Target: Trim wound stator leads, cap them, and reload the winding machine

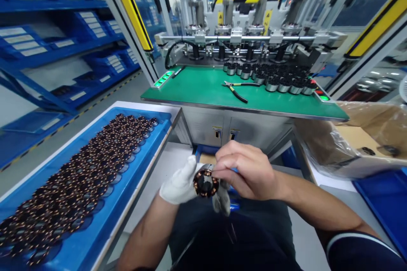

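A ring-shaped motor stator (206, 181) with copper windings and a dark core is held above my lap. My left hand (180, 182), in a white glove, is closed round its left side and underside. Grey-tipped glove fingers (221, 200) show below it. My bare right hand (246, 170) is at the stator's upper right edge, with thumb and fingertips pressed together against it. Whatever sits between those fingertips is hidden. Just under the hands, a bright blue object (234, 206) is partly visible, too covered to name.
To the left, a blue tray (152, 152) carries many similar stators. Pliers (235, 90) and rows of metal-and-black parts (280, 79) lie on the green worktop (190, 87), before a multi-station machine (241, 29). A plastic-lined carton (359, 135) stands right; blue shelving (60, 46) is far left.
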`<state>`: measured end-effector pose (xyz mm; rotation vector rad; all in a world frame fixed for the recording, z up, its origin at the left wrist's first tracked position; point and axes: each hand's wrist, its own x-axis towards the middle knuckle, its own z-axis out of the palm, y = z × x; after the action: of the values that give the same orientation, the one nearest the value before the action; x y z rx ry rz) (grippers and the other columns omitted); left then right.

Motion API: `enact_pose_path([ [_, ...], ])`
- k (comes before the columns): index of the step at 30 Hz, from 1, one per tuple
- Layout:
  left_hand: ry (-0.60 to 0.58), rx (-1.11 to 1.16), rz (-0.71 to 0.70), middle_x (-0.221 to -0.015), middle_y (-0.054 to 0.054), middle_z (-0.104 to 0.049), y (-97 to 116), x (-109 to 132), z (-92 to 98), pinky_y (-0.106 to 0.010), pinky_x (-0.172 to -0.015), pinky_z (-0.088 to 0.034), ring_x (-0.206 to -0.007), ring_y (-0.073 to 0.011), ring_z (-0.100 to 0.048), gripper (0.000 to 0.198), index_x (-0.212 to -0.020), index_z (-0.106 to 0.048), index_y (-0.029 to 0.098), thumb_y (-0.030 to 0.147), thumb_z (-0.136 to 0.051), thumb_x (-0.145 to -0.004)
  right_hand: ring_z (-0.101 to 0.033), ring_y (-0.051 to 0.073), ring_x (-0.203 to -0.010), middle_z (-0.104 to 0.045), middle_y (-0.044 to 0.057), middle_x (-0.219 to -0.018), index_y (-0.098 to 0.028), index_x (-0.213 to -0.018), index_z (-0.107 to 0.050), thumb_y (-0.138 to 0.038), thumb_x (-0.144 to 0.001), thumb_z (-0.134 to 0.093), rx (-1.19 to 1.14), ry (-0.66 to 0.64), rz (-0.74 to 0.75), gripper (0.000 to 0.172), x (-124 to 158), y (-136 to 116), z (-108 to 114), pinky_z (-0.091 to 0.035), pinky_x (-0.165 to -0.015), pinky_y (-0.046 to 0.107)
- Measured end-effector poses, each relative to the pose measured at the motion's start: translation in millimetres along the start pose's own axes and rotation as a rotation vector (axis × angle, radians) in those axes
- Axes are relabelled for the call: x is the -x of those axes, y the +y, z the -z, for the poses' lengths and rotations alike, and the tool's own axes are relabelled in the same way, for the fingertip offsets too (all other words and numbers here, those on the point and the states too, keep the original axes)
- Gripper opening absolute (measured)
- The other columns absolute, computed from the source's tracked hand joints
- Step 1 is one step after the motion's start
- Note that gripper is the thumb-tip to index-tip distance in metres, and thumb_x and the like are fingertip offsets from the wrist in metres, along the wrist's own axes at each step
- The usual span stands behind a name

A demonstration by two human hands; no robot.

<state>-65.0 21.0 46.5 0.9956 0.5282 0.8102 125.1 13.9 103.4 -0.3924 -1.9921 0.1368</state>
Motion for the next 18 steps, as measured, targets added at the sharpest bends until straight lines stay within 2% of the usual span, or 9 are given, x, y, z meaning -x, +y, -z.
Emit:
enact_pose_path([
  [2,0.019,0.052,-0.04,-0.071,-0.004,-0.062,-6.5,3.1,-6.0,-0.027,-0.06,-0.047,-0.064,-0.0146,-0.056,0.053,-0.08,-0.066,0.013,0.066,-0.064,-0.079,-0.059,0.012,-0.071,-0.065,0.006,-0.076,-0.012,-0.086,-0.064,-0.019,-0.096,-0.057,0.063,-0.021,0.027,0.014,-0.6,-1.6,0.3,-0.052,-0.063,0.024],
  [4,0.037,0.086,-0.076,-0.081,-0.003,-0.065,-7.4,6.1,-14.5,-0.026,-0.061,-0.049,-0.067,-0.0142,-0.059,0.042,-0.102,-0.065,0.018,0.051,-0.074,-0.078,-0.059,0.012,-0.071,-0.066,0.007,-0.077,-0.012,-0.086,-0.064,-0.016,-0.093,-0.06,0.169,-0.019,0.003,0.009,-1.1,-3.4,0.5,-0.052,-0.063,0.025],
  [5,0.045,0.103,-0.094,-0.087,-0.002,-0.066,-6.0,7.2,-18.5,-0.026,-0.064,-0.05,-0.071,-0.0145,-0.061,0.046,-0.111,-0.061,0.023,0.044,-0.079,-0.074,-0.059,0.013,-0.071,-0.066,0.007,-0.078,-0.012,-0.086,-0.064,-0.014,-0.092,-0.06,0.225,-0.016,-0.027,0.008,-1.5,-4.3,0.7,-0.052,-0.063,0.025],
  [7,0.091,0.143,-0.195,-0.101,0.0,-0.067,-0.6,9.5,-23.3,-0.028,-0.075,-0.054,-0.086,-0.0166,-0.066,0.059,-0.116,-0.057,0.031,0.036,-0.087,-0.065,-0.06,0.013,-0.072,-0.066,0.008,-0.079,-0.011,-0.085,-0.064,-0.011,-0.091,-0.059,0.301,-0.008,-0.091,0.008,-3.1,-6.0,1.4,-0.051,-0.063,0.025],
  [10,0.161,0.204,-0.44,-0.115,-0.001,-0.065,11.4,12.9,-18.4,-0.034,-0.091,-0.055,-0.108,-0.022,-0.063,0.057,-0.105,-0.062,0.031,0.042,-0.09,-0.057,-0.06,0.012,-0.071,-0.065,0.008,-0.078,-0.01,-0.084,-0.063,-0.009,-0.091,-0.058,0.242,-0.023,-0.125,0.009,-7.7,-6.9,3.8,-0.051,-0.061,0.024],
  [13,0.18,0.282,-0.6,-0.105,0.001,-0.068,22.3,11.4,-4.5,-0.04,-0.092,-0.056,-0.107,-0.0246,-0.066,0.049,-0.1,-0.066,0.032,0.057,-0.083,-0.062,-0.06,0.011,-0.071,-0.064,0.007,-0.075,-0.011,-0.086,-0.062,-0.01,-0.092,-0.058,0.069,-0.076,-0.073,0.007,-14.7,-6.0,6.7,-0.051,-0.062,0.023],
  [14,0.198,0.297,-0.608,-0.102,0.001,-0.069,23.7,9.0,-0.6,-0.039,-0.092,-0.056,-0.106,-0.024,-0.066,0.046,-0.098,-0.067,0.031,0.062,-0.079,-0.065,-0.06,0.011,-0.071,-0.065,0.006,-0.075,-0.011,-0.087,-0.062,-0.012,-0.093,-0.058,0.026,-0.096,-0.041,0.007,-17.2,-5.6,7.2,-0.051,-0.062,0.022],
  [15,0.207,0.288,-0.558,-0.101,0.001,-0.07,23.3,5.9,1.9,-0.037,-0.091,-0.056,-0.105,-0.0227,-0.067,0.046,-0.097,-0.068,0.031,0.067,-0.073,-0.07,-0.06,0.011,-0.072,-0.065,0.006,-0.075,-0.011,-0.087,-0.062,-0.013,-0.094,-0.058,-0.005,-0.119,-0.009,0.008,-19.6,-5.3,7.5,-0.051,-0.063,0.021],
  [18,0.11,0.137,-0.163,-0.086,-0.006,-0.07,10.7,-1.4,0.8,-0.035,-0.074,-0.057,-0.086,-0.0225,-0.068,0.065,-0.089,-0.069,0.02,0.082,-0.052,-0.075,-0.061,0.01,-0.073,-0.065,0.006,-0.077,-0.011,-0.088,-0.063,-0.017,-0.096,-0.056,-0.074,-0.194,0.038,0.012,-25.1,-6.1,6.9,-0.05,-0.065,0.019],
])
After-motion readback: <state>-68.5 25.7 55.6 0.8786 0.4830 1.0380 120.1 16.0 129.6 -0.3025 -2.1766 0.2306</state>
